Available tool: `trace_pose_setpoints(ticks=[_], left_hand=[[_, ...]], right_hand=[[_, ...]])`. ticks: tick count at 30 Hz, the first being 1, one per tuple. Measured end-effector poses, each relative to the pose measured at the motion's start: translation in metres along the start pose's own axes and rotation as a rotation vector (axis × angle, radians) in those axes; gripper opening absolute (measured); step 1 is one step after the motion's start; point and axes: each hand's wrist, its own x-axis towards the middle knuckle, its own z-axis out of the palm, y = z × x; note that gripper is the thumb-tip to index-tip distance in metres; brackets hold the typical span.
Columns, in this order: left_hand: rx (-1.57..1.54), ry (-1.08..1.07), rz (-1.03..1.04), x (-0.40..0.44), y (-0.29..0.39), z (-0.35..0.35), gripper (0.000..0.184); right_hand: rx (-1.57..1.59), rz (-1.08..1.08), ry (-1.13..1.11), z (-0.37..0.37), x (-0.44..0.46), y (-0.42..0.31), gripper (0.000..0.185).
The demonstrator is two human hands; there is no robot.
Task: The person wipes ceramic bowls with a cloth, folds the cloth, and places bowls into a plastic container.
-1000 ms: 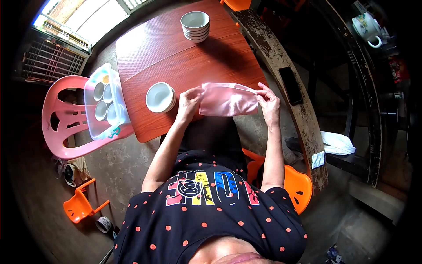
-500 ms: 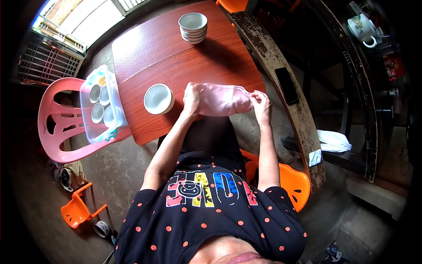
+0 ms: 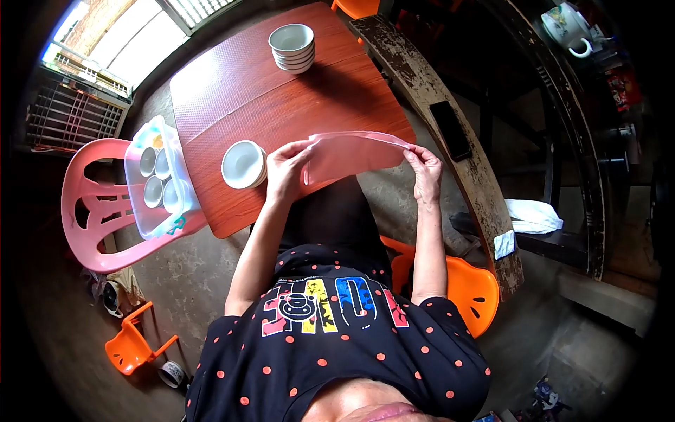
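Note:
A pink cloth [image 3: 358,153] is stretched between my two hands above the near edge of the red-brown table [image 3: 232,91]. My left hand [image 3: 286,169] pinches its left corner, and my right hand [image 3: 425,171] pinches the right corner between thumb and fingers. The cloth looks thin and lifts in a curve, its lower edge raised. Just left of my left hand, a short stack of white bowls [image 3: 243,164] stands on the table. A taller stack of bowls [image 3: 292,48] is near the far edge.
At left, a clear plastic bin [image 3: 184,186] with several cups rests on a pink chair [image 3: 77,204]. A worn wooden bench [image 3: 415,74] with a black phone [image 3: 450,130] runs along the right. Orange chairs [image 3: 474,295] stand near me.
The pink cloth hung down and was partly bunched at my left hand; now it is spread wider and billows upward. Table and bowls have shifted slightly left in view.

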Motion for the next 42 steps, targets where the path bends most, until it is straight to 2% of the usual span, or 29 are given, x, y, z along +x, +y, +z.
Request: trace_pose_setpoints(ticks=[5, 11, 14, 15, 19, 22, 25, 27, 29, 31, 34, 42], left_hand=[[-0.381, -0.118, -0.034, -0.027, 0.028, -0.013, 0.012], [-0.244, -0.076, 0.195, -0.05, 0.061, -0.022, 0.024], [-0.1, -0.11, 0.084, -0.055, 0.072, -0.031, 0.028], [-0.093, -0.107, 0.076, -0.059, 0.075, -0.033, 0.022], [-0.143, -0.19, 0.112, -0.061, 0.067, -0.058, 0.005], [-0.159, -0.197, 0.209, -0.069, 0.074, -0.062, 0.006], [-0.106, -0.165, 0.24, -0.078, 0.08, -0.065, 0.007], [-0.141, -0.186, 0.26, -0.083, 0.083, -0.065, 0.008], [-0.172, -0.228, 0.336, -0.082, 0.078, -0.066, 0.009], [-0.175, -0.167, 0.306, -0.089, 0.08, -0.062, 0.008], [-0.218, -0.169, 0.288, -0.099, 0.094, -0.056, 0.007], [-0.054, -0.074, 0.44, -0.091, 0.079, -0.065, 0.006]], right_hand=[[0.27, -0.007, -0.083, 0.005, -0.005, -0.034, 0.017], [0.428, -0.066, -0.187, 0.026, -0.019, -0.07, 0.02], [0.336, -0.169, -0.117, 0.049, -0.03, -0.094, 0.026], [0.26, -0.196, -0.102, 0.055, -0.033, -0.1, 0.034], [-0.045, -0.238, -0.092, 0.064, -0.044, -0.117, 0.029], [-0.283, -0.26, -0.067, 0.068, -0.048, -0.122, 0.021], [-0.169, -0.334, -0.173, 0.071, -0.047, -0.118, 0.011], [-0.112, -0.484, -0.251, 0.082, -0.046, -0.116, 0.015], [-0.08, -0.49, -0.225, 0.091, -0.049, -0.11, 0.018], [-0.086, -0.567, -0.248, 0.092, -0.045, -0.098, 0.019], [-0.309, -0.553, -0.03, 0.088, -0.049, -0.09, 0.019], [-0.159, -0.535, -0.013, 0.102, -0.058, -0.092, 0.021]])
